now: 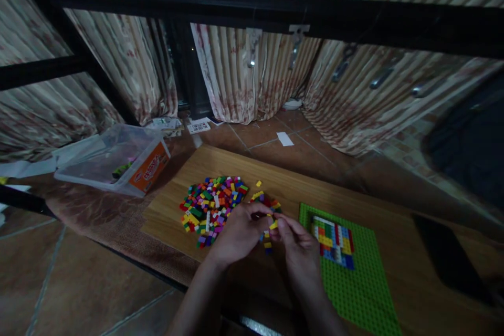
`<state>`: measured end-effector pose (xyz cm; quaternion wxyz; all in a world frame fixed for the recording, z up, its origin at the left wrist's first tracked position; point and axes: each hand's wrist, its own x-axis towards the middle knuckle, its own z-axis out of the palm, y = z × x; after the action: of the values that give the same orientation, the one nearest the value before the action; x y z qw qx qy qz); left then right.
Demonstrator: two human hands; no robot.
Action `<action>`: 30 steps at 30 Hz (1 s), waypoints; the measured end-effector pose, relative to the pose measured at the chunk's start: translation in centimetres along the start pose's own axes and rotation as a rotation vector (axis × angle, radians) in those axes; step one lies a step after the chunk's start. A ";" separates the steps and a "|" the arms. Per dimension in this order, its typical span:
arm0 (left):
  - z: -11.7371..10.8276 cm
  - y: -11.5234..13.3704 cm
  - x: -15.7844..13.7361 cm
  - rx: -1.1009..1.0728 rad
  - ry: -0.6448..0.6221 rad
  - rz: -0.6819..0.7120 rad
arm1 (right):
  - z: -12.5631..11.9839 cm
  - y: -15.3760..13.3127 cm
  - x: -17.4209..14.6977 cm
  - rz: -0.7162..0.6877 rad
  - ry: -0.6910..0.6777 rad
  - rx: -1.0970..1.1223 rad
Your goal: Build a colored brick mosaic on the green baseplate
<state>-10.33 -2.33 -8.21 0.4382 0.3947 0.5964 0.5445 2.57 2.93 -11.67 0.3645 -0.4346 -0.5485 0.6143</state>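
Over the wooden board, my left hand (244,232) and my right hand (301,247) meet with fingertips pinched together on a small yellow toy brick (273,225). Part of the brick is hidden by the fingers, and I cannot tell whether another piece is joined to it. Left of my hands spreads a large pile of mixed coloured bricks (214,199). A smaller group of bricks (258,196), many yellow, lies just beyond and under my fingers. To the right is a green baseplate (364,268) bearing a flat multicoloured brick patch (334,241).
A clear plastic box (114,163) with an orange label stands on the left, a few pieces inside. A dark flat object (449,252) lies on the board (283,176) at right. Black metal bars (252,2) cross in front of striped curtains (252,79). Papers (285,139) lie on the tiles.
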 end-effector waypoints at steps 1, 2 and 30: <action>0.2 0.0 0.0 0.003 0.001 0.004 | -0.1 -0.1 -0.1 -0.008 -0.004 -0.005; 0.4 0.0 0.1 0.006 0.003 0.005 | -0.1 -0.2 -0.1 -0.018 -0.007 -0.005; -1.1 -0.5 0.6 1.006 0.353 -0.143 | -4.1 -1.0 0.5 0.021 0.115 -0.031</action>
<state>-11.52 -2.14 -8.72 0.1239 0.4166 0.8737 0.2182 6.23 4.99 -10.88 0.3822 -0.4805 -0.5315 0.5836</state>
